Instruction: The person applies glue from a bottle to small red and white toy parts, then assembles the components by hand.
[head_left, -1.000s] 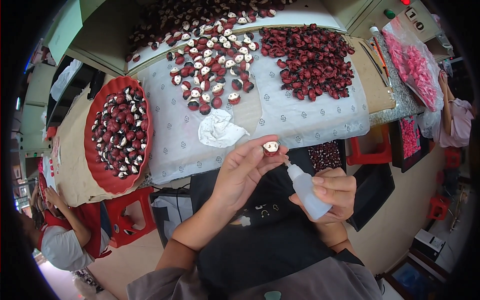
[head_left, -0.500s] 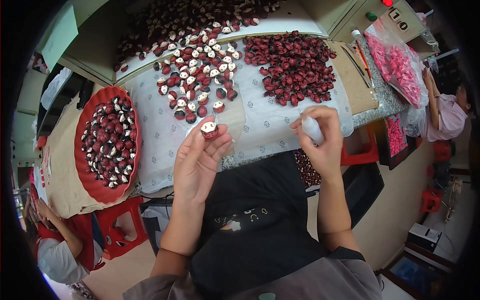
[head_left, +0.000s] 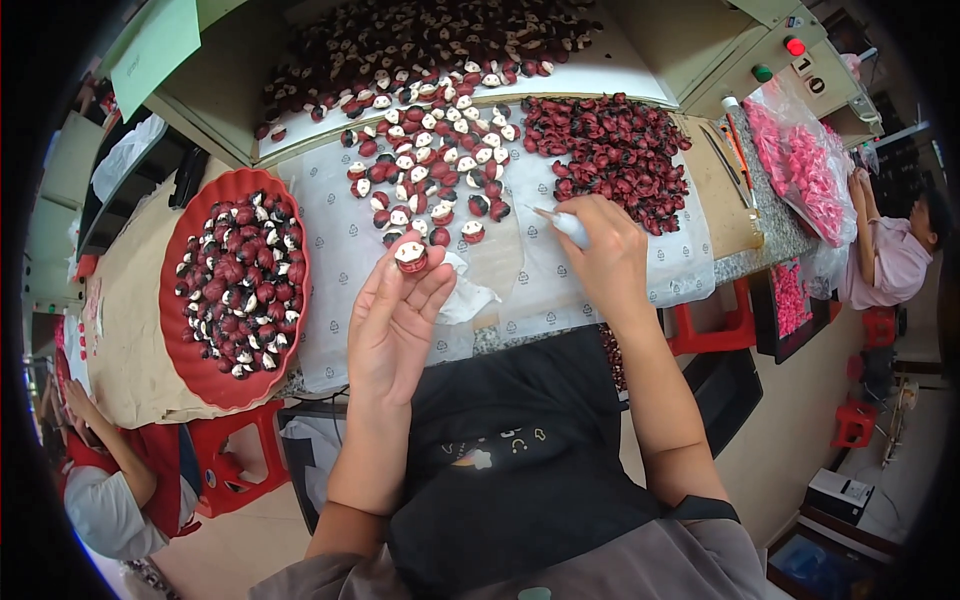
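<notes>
My left hand (head_left: 385, 325) is pinching a small figurine head (head_left: 410, 258) with a white face and dark red lower part between thumb and fingertips. In my right hand (head_left: 612, 255) is a white squeeze bottle (head_left: 572, 230); its thin tip points left toward the figurine head, apart from it. Beyond my left hand lie many similar white-faced pieces (head_left: 438, 172) on a white printed sheet (head_left: 340, 290). A heap of dark red and black pieces (head_left: 620, 165) sits beyond my right hand. Beside my left fingers lies a crumpled white tissue (head_left: 466, 295).
A red scalloped tray (head_left: 172, 315) full of round pieces stands at left. More pieces fill an open cabinet (head_left: 620, 70) at the back. Tweezers and a brush (head_left: 735, 150) lie at right, near a bag of pink pieces (head_left: 800, 160). Co-workers sit on both sides.
My right hand has moved left with the bottle, whose tip has tilted toward the figurine head. The left hand keeps its hold. The whole view has shifted slightly.
</notes>
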